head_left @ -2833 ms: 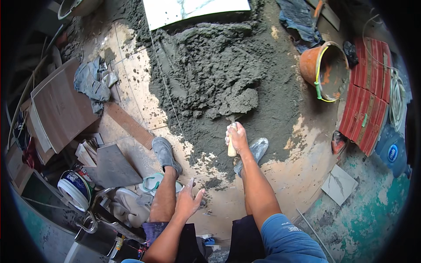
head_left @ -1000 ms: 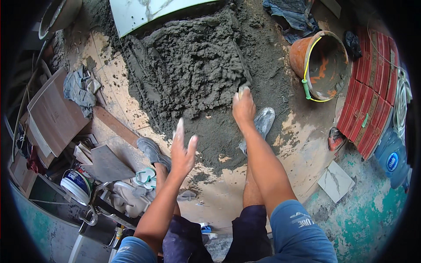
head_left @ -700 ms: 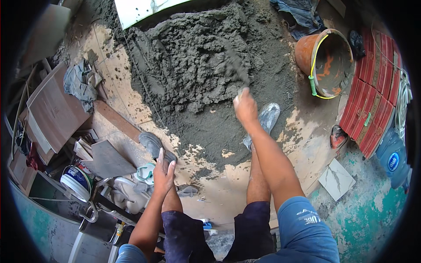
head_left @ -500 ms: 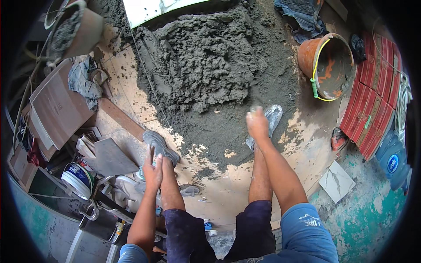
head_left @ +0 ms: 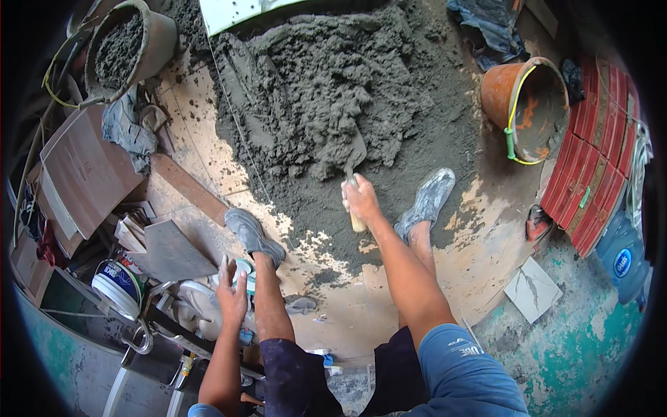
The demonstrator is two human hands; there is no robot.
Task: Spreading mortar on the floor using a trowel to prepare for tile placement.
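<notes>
- Outdoors, on a mortar-smeared floor: right hand (head_left: 360, 198) clenched round the wooden handle of a trowel (head_left: 355, 167), blade sunk into the near edge of a heap of wet grey mortar (head_left: 326, 90) at twelve o'clock from the feet.
- Fingers wrapped fully about the handle, no gap showing; butt of the handle poking out below the fist.
- Left hand (head_left: 231, 290) down at seven o'clock, empty, fingers spread and slack, hovering beside the left knee just above a pale plastic chair back (head_left: 201, 306) (contact not clear from this angle).
- Mixing seemingly well along: heap uniformly dark and clumpy, no dry sand or powder visible in it, trowel grooves cut across its left flank.
- Still to do, by the look of it: most of the heap unmoved on the ground; orange bucket (head_left: 528, 104) at two o'clock empty but for crusted residue; grey bucket (head_left: 125, 48) at ten o'clock already loaded with mortar.
- Grey shoes planted either side of the work, left shoe (head_left: 251, 235) on the thin dried fringe, right shoe (head_left: 425, 201) caked pale.
- Round the edges: red roof tiles (head_left: 590, 167) stacked at three o'clock, brown floor tiles (head_left: 87, 167) leaning at nine o'clock, a white paint tub (head_left: 118, 285) at eight o'clock.
</notes>
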